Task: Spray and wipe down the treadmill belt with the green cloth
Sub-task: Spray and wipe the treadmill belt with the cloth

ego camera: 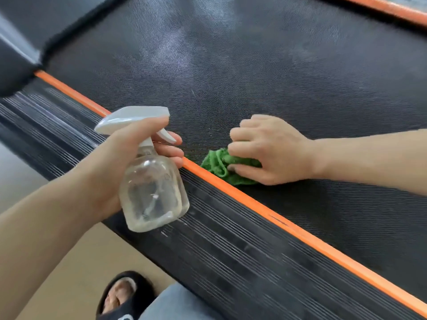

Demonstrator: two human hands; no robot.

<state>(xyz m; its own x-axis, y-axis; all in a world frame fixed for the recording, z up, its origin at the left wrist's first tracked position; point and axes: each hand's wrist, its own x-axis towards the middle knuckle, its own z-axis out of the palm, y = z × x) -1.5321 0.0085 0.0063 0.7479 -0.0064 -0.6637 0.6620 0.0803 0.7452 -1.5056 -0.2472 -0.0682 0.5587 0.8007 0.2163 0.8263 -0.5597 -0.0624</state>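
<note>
The black textured treadmill belt point(265, 65) fills the upper and right part of the view, with pale wet patches on its far half. My right hand point(268, 148) grips a bunched green cloth point(215, 161) and holds it down on the belt beside the near orange strip. My left hand point(129, 155) holds a clear spray bottle point(152, 190) with a white trigger head by its neck. The bottle hangs over the ribbed side rail, its nozzle pointing toward the belt.
An orange strip point(277, 215) runs along the belt's near edge, next to the black ribbed side rail point(231, 250). A second orange strip point(392, 10) marks the far edge. A dark motor cover point(16, 54) sits at top left. My foot in a black sandal point(122, 294) stands on the beige floor.
</note>
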